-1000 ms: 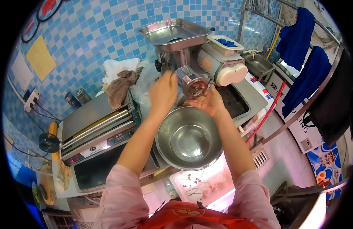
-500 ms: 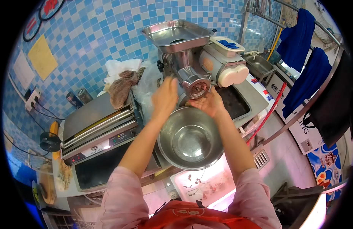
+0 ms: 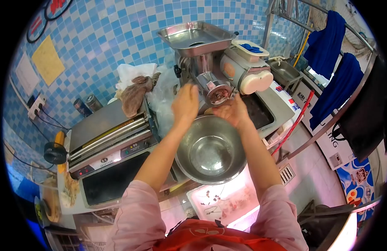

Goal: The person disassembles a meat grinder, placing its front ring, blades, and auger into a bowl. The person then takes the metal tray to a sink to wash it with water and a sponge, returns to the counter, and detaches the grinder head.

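Since half a second ago the right hand (image 3: 232, 111) has turned palm-down under the meat grinder (image 3: 210, 67) outlet, seemingly cupped over mince, though its grip is hidden. The left hand (image 3: 186, 102) has risen slightly, open and empty, beside the outlet. The steel bowl (image 3: 210, 150) sits just below

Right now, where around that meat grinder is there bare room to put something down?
The flat grey top of the wrapping machine, left of the round steel bowl, is bare. So is the grinder's steel hopper tray. It is crowded at the grinder's outlet, where the left hand and right hand meet above the bowl.
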`<state>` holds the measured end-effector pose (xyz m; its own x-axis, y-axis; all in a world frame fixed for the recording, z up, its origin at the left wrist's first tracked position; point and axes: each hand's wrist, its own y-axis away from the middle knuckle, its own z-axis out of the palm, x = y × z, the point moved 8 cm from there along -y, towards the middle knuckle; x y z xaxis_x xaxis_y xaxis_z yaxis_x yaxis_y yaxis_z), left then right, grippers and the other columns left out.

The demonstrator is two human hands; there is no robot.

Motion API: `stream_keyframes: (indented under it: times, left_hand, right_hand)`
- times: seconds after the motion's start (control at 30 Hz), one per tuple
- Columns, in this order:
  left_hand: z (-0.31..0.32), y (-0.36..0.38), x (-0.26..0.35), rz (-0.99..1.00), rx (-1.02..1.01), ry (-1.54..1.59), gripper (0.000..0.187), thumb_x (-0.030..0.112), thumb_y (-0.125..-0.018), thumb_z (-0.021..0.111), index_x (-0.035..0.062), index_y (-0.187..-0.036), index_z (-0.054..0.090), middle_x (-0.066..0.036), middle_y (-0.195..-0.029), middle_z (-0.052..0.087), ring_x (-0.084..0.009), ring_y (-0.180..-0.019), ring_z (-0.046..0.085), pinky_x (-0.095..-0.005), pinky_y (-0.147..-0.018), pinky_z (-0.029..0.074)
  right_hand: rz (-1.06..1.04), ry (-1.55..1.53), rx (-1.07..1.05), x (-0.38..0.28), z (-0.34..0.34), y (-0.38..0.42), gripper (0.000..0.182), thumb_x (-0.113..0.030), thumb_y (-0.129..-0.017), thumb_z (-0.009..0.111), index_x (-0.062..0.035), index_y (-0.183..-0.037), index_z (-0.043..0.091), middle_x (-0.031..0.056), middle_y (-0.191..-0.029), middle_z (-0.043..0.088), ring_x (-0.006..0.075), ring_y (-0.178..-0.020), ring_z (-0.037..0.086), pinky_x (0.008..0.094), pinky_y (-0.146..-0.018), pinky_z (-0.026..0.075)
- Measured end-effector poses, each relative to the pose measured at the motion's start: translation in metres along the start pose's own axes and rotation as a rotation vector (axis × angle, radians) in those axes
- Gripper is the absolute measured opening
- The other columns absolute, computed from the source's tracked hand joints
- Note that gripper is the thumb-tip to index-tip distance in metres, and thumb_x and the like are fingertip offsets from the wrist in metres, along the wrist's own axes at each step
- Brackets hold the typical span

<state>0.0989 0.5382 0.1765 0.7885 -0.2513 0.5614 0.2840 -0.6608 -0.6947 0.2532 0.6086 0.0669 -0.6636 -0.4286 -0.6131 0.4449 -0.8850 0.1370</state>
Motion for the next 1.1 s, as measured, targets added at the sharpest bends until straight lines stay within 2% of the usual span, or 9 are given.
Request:
stream_keyframes:
  times: [0.07,0.23,0.33,0.43,0.53,0.63,0.83,0.93,1.1]
  left_hand:
    - [0.003,-0.014,0.043,0.284,0.049,-0.014,0.021,0.027,-0.086,0.045,0.0084,-0.083,0.055,-0.014,-0.073,0.06,-0.0356,-0.068,0.058,-0.0443,-0.063,0.044]
    - [0.018,-0.016,0.045,0.344,-0.137,-0.154,0.024,0.032,-0.087,0.046,0.0101,-0.086,0.056,-0.011,-0.07,0.059,-0.0318,-0.062,0.058,-0.04,-0.054,0.046]
    - [0.027,0.023,-0.017,0.113,-0.13,0.245,0.027,0.033,-0.088,0.044,0.0081,-0.085,0.055,-0.012,-0.066,0.058,-0.0322,-0.055,0.057,-0.0407,-0.049,0.045]
    - [0.06,0.059,-0.065,-0.736,-0.489,0.627,0.035,0.037,-0.09,0.042,0.0044,-0.084,0.052,-0.014,-0.065,0.054,-0.0312,-0.057,0.054,-0.0387,-0.055,0.044]
    - [0.056,0.047,-0.042,-0.813,-0.574,0.646,0.034,0.037,-0.09,0.042,0.004,-0.09,0.052,-0.015,-0.069,0.056,-0.0325,-0.061,0.055,-0.0381,-0.057,0.044]
    - [-0.006,-0.007,0.013,-0.015,0.034,-0.069,0.032,0.036,-0.089,0.042,0.0055,-0.089,0.052,-0.015,-0.072,0.058,-0.0335,-0.063,0.056,-0.039,-0.058,0.045]
    - [0.016,-0.028,0.067,0.344,-0.132,-0.049,0.027,0.031,-0.087,0.047,0.007,-0.077,0.054,-0.015,-0.074,0.058,-0.0371,-0.066,0.055,-0.0444,-0.058,0.042]
    - [0.008,-0.013,0.035,0.223,-0.086,-0.002,0.023,0.028,-0.086,0.049,0.0077,-0.077,0.054,-0.013,-0.07,0.058,-0.0354,-0.065,0.056,-0.0435,-0.055,0.042]
    - [0.045,0.048,-0.063,-0.545,-0.342,0.544,0.026,0.029,-0.088,0.046,0.0045,-0.08,0.052,-0.014,-0.067,0.057,-0.035,-0.058,0.054,-0.041,-0.054,0.042]
  right_hand:
    - [0.147,0.027,-0.065,0.02,0.022,0.011,0.071,-0.057,-0.089,0.014,0.0006,-0.128,0.031,0.026,-0.123,0.041,0.0417,-0.11,0.044,0.0516,-0.09,0.04]
    - [0.052,0.041,0.041,0.003,0.027,0.014,0.07,-0.055,-0.09,0.016,0.0026,-0.126,0.033,0.0257,-0.12,0.043,0.0399,-0.109,0.046,0.049,-0.09,0.04]
    - [-0.065,0.083,0.18,-0.02,-0.005,0.009,0.071,-0.053,-0.091,0.02,0.0075,-0.126,0.03,0.0257,-0.122,0.041,0.0394,-0.111,0.044,0.0484,-0.091,0.04]
    - [-0.013,0.042,0.135,-0.014,-0.005,0.01,0.073,-0.052,-0.091,0.024,0.0098,-0.129,0.023,0.0264,-0.125,0.037,0.0382,-0.113,0.042,0.0487,-0.09,0.039]
    - [0.027,0.033,0.087,-0.007,0.013,0.011,0.066,-0.051,-0.091,0.025,0.0026,-0.129,0.028,0.0236,-0.124,0.039,0.0365,-0.109,0.045,0.0485,-0.088,0.041]
    - [-0.04,0.137,0.087,-0.008,0.02,0.015,0.061,-0.051,-0.091,0.024,-0.0021,-0.127,0.032,0.0206,-0.124,0.04,0.035,-0.107,0.047,0.0484,-0.088,0.041]
    - [-0.036,-0.067,-0.068,0.015,0.024,0.008,0.064,-0.055,-0.09,0.016,-0.0074,-0.129,0.032,0.0178,-0.123,0.043,0.0353,-0.105,0.049,0.0491,-0.088,0.042]
    - [-0.008,-0.077,-0.073,0.015,0.027,0.009,0.066,-0.055,-0.09,0.015,-0.0054,-0.13,0.03,0.0183,-0.125,0.042,0.0355,-0.107,0.047,0.0492,-0.091,0.04]
    - [-0.168,0.091,0.112,-0.023,-0.006,0.003,0.065,-0.051,-0.091,0.023,0.0025,-0.127,0.029,0.0255,-0.123,0.039,0.0374,-0.115,0.042,0.051,-0.091,0.039]
